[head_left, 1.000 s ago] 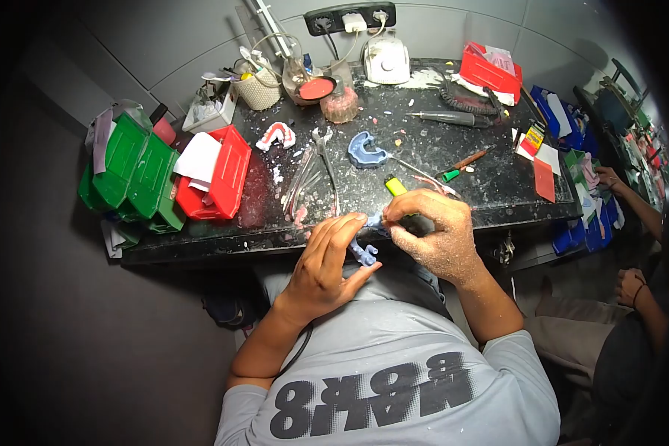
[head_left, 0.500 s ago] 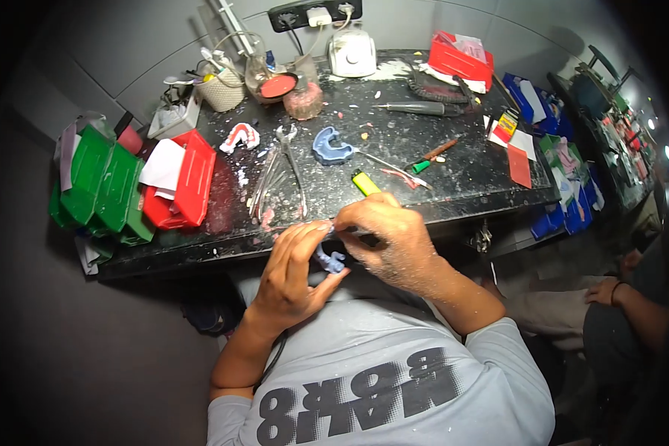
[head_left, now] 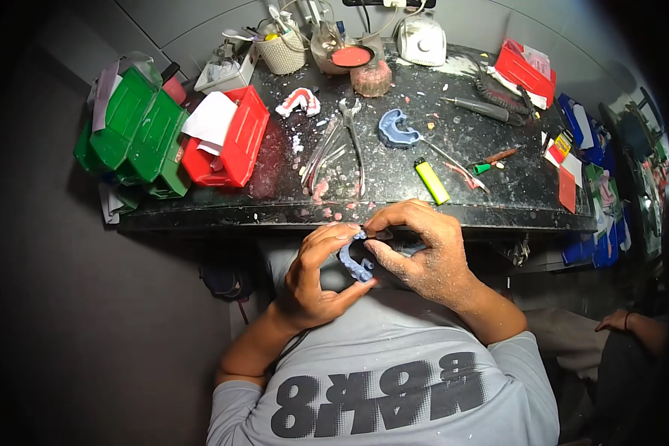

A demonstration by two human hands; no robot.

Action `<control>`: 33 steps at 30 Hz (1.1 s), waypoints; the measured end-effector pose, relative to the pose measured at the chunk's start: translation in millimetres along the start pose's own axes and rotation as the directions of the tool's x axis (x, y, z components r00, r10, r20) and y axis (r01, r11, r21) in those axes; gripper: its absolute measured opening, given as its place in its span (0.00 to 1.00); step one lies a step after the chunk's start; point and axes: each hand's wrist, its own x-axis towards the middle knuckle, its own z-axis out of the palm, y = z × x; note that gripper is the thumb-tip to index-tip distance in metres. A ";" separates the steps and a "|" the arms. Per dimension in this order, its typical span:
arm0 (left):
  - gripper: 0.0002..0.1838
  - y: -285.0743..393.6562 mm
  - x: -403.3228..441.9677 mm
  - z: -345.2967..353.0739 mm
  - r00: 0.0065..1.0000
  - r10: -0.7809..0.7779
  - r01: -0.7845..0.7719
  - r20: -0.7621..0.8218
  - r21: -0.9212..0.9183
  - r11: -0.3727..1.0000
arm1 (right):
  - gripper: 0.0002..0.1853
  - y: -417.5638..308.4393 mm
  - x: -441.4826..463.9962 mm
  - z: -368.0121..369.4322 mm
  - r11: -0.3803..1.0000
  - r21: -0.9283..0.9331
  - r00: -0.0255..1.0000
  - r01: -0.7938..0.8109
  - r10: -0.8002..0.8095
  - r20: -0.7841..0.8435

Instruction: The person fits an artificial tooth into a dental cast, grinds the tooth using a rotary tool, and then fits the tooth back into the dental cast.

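My left hand grips a curved blue-grey dental arch piece between fingers and thumb, just in front of the bench edge. Small knobs stick out at its lower end. My right hand, dusted with white powder, is pinched at the top end of the arch. Something small and dark shows by its fingertips, but its kind is unclear. Beyond the hands a yellow-green lighter lies on the bench. A blue horseshoe-shaped dental piece sits farther back.
On the black bench lie pliers, a red-and-white dental model, a grey handpiece and a green-and-brown tool. Red and green bins stand left. Another person's hand shows at right.
The view has shifted, so the bench sits farther right and higher. My right hand has drawn slightly away from my left, showing more of the arch. My left hand still holds it.
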 end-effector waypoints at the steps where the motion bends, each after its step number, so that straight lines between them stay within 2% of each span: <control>1: 0.45 0.0 -0.8 -0.3 1.000 -0.003 0.003 0.000 -0.002 1.000 | 0.12 -1.2 -0.3 -0.5 1.000 -0.009 1.000 0.009 -0.009 0.000; 6: 0.49 -1.0 -5.7 0.5 0.999 -0.023 0.025 0.029 -0.066 0.997 | 0.11 -1.3 -2.8 1.3 0.999 -0.019 0.999 0.034 -0.035 -0.039; 9: 0.46 -0.5 -4.9 2.6 0.999 -0.025 0.023 -0.028 -0.073 0.997 | 0.11 -1.1 -3.1 1.3 0.997 -0.027 0.996 0.068 -0.069 -0.047; 12: 0.49 0.5 -4.6 1.0 0.999 -0.032 0.034 0.021 -0.078 0.996 | 0.11 -2.3 -2.9 0.4 0.995 -0.048 0.995 0.093 -0.095 -0.044; 19: 0.49 1.4 -4.3 0.8 0.999 -0.046 0.047 0.017 -0.098 0.994 | 0.13 -2.9 -1.5 -1.5 0.990 -0.065 0.990 0.121 -0.125 -0.066; 22: 0.50 1.5 -3.5 0.0 0.999 -0.040 0.040 -0.001 -0.097 0.995 | 0.14 -2.5 -0.4 -3.5 0.998 -0.002 0.997 0.065 -0.065 -0.046; 25: 0.50 2.0 -1.9 -1.5 1.000 -0.023 0.024 0.012 -0.069 0.997 | 0.15 0.5 -2.6 -6.1 0.998 0.025 0.998 0.059 -0.059 0.000; 33: 0.50 2.8 -1.2 -3.5 1.000 0.009 -0.008 0.024 -0.040 0.999 | 0.12 -0.6 -1.1 -3.3 0.996 0.020 0.996 0.091 -0.090 -0.016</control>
